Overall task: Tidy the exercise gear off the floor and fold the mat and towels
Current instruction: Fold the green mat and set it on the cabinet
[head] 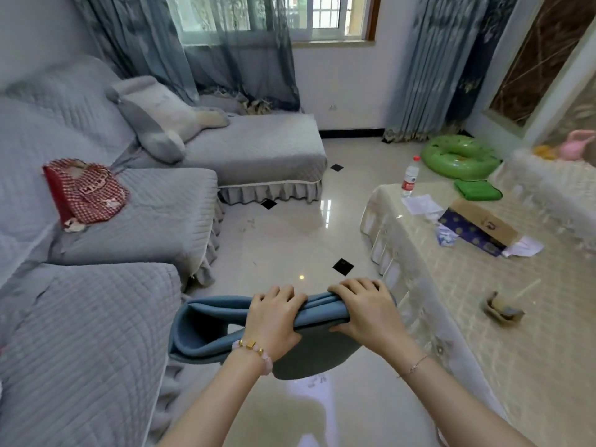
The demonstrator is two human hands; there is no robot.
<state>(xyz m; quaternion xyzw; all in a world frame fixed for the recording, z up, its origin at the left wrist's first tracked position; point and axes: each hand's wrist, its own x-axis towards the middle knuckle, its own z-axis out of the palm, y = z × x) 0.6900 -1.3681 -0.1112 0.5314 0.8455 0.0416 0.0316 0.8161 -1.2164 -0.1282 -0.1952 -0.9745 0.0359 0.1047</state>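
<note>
1. The blue-grey folded soft mat [206, 327] is hanging in mid-air above the glossy tiled floor [290, 240], between the grey quilted sofa [96, 317] and the cream-covered surface [483, 301].
2. The left grip [274, 317] and right grip [364, 311] are both curling over its bunched top edge, side by side.
3. It is looking light, thick and floppy, so holding the gathered edge seems best.
4. Its long axis is running left-right, with the looped end pointing at the sofa.

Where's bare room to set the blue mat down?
The nearest sofa seat, left of the mat, is bare. The middle seat is free right of the red bag. The table's far end is crowded: bottle, green cloth, box.
</note>
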